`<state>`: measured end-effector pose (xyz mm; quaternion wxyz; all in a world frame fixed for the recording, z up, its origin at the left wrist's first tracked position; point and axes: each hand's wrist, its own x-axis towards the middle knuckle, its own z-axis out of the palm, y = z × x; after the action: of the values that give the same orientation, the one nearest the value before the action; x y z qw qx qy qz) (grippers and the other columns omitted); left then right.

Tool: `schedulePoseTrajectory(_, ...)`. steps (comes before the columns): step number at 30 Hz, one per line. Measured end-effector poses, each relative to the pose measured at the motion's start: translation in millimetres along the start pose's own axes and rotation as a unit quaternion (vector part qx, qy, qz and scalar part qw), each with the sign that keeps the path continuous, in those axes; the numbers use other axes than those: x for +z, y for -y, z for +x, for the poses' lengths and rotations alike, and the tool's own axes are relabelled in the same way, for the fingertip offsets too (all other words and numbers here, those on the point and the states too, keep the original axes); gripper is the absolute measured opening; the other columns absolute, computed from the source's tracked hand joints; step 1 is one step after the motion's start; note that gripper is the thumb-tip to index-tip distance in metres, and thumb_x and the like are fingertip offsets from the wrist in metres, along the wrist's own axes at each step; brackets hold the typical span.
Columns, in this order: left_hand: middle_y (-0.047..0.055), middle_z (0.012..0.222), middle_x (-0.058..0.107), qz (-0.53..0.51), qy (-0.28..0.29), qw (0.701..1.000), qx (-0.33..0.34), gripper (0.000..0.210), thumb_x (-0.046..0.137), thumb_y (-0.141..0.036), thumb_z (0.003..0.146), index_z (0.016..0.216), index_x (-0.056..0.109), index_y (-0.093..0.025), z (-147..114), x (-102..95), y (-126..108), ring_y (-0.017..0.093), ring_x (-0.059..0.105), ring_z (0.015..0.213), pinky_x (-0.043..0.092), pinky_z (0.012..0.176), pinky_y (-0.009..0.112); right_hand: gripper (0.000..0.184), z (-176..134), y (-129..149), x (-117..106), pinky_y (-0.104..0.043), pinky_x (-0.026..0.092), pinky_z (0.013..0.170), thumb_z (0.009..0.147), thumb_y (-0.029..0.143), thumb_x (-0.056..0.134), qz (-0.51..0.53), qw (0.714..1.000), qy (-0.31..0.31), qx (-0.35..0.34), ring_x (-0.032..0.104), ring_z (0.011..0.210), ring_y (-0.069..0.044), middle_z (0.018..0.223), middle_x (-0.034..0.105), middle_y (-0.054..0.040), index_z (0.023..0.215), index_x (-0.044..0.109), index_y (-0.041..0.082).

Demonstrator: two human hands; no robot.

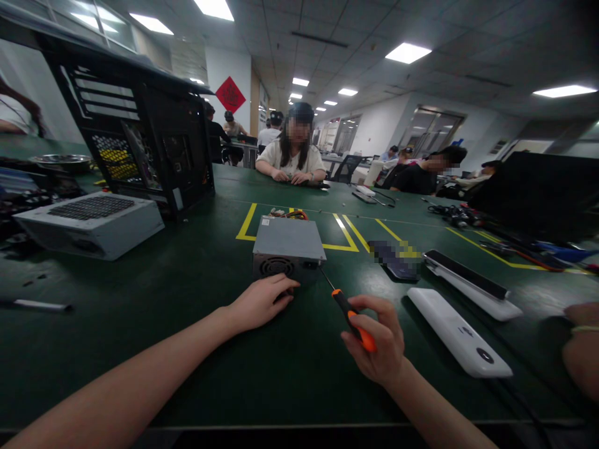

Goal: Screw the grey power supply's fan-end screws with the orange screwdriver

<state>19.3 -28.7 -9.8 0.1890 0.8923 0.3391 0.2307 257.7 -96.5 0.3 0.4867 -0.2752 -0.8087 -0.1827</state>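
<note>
A grey computer power supply point(290, 237) sits on the green table point(196, 349), its fan grille and power socket facing me. Colored cables point(294, 214) bunch behind it. My left hand point(262, 302) lies low at its near face, fingers stretched to the right and partly over the fan's lower edge; nothing is gripped in it. In my right hand point(379, 340) is a screwdriver point(349, 310) with a black and orange handle, held between thumb and fingers. Its thin shaft slants up to the left, the tip at the near right corner of the power supply; contact there cannot be made out.
A black computer case point(180, 149) and another power supply point(100, 221) stand at left, near a pen-like rod point(42, 305). At right lie a phone point(395, 259), two white handheld devices point(458, 330) and another person's arm point(580, 349). Someone point(292, 149) sits opposite.
</note>
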Motion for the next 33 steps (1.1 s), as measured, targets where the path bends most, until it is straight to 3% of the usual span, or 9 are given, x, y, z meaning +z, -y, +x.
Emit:
schedulePoseTrajectory(6,0.004,0.107,0.055,0.031,-0.009,0.999,0.014,0.031,0.045,-0.02,0.088,0.118,0.051,-0.022,0.9,-0.7,-1.6,0.015,0.055,0.095,0.048,0.079,0.03,0.047,-6.5,1.0,4.1,-0.041,0.058,0.076,0.074,0.002,0.054,0.069,0.997,-0.045,0.002,0.059,0.105,-0.025,0.118,0.048,-0.0097,0.116,0.044,0.022)
schedulePoseTrajectory(10,0.005,0.109,0.055,0.085,-0.031,0.994,0.055,0.031,0.043,-0.017,0.089,0.118,0.05,-0.021,1.6,-1.9,-4.0,0.016,0.053,0.098,0.048,0.082,0.031,0.042,-6.1,-3.1,4.6,-0.047,0.056,0.079,0.076,0.006,0.053,0.024,0.999,-0.028,0.009,0.057,0.107,-0.026,0.119,0.052,-0.0101,0.114,0.046,0.023)
schedulePoseTrajectory(14,0.009,0.119,0.05,0.171,-0.093,0.975,0.108,0.031,0.043,-0.015,0.087,0.116,0.052,-0.019,1.4,-4.0,-7.2,0.021,0.048,0.11,0.045,0.091,0.039,0.039,-4.8,-6.4,3.9,-0.038,0.059,0.07,0.072,0.005,0.062,-0.02,0.998,-0.037,0.036,0.059,0.098,-0.021,0.114,0.051,-0.0062,0.103,0.052,0.027)
schedulePoseTrajectory(18,0.013,0.138,0.033,0.246,-0.155,0.952,0.093,0.038,0.046,-0.012,0.083,0.12,0.051,-0.021,3.1,-5.9,-10.1,0.029,0.03,0.129,0.032,0.102,0.05,0.042,-1.0,-5.9,3.8,-0.039,0.058,0.075,0.072,-0.001,0.055,0.008,0.997,-0.063,0.049,0.058,0.103,-0.022,0.113,0.048,-0.008,0.106,0.05,0.024)
schedulePoseTrajectory(22,0.012,0.147,0.02,0.283,-0.148,0.945,0.064,0.047,0.048,-0.012,0.082,0.127,0.046,-0.024,6.3,-5.9,-9.7,0.03,0.016,0.136,0.02,0.107,0.053,0.042,1.3,-7.9,1.9,-0.042,0.055,0.077,0.072,0.002,0.059,-0.013,0.999,-0.037,0.014,0.057,0.099,-0.022,0.107,0.054,-0.006,0.106,0.049,0.025)
schedulePoseTrajectory(24,0.012,0.147,0.02,0.286,-0.138,0.946,0.06,0.047,0.049,-0.013,0.082,0.127,0.047,-0.026,7.2,-5.0,-8.5,0.03,0.016,0.136,0.019,0.108,0.053,0.041,0.9,-8.6,1.2,-0.04,0.055,0.075,0.072,0.001,0.058,-0.016,0.999,-0.031,-0.003,0.058,0.098,-0.021,0.109,0.055,-0.0067,0.105,0.05,0.025)
schedulePoseTrajectory(27,0.012,0.147,0.021,0.287,-0.132,0.947,0.059,0.045,0.051,-0.014,0.082,0.125,0.049,-0.028,7.8,-3.4,-7.6,0.031,0.017,0.136,0.018,0.107,0.054,0.042,0.0,-8.0,0.9,-0.042,0.055,0.076,0.073,0.002,0.054,0.005,0.999,-0.042,0.024,0.058,0.102,-0.023,0.115,0.053,-0.0092,0.109,0.048,0.023)
schedulePoseTrajectory(33,0.01,0.146,0.022,0.294,-0.134,0.945,0.049,0.048,0.053,-0.015,0.081,0.125,0.049,-0.032,8.7,-0.9,-8.7,0.032,0.017,0.135,0.017,0.107,0.054,0.042,0.9,-6.8,0.9,-0.038,0.055,0.074,0.072,0.001,0.057,-0.001,0.999,-0.039,0.015,0.058,0.098,-0.021,0.111,0.054,-0.0064,0.106,0.05,0.025)
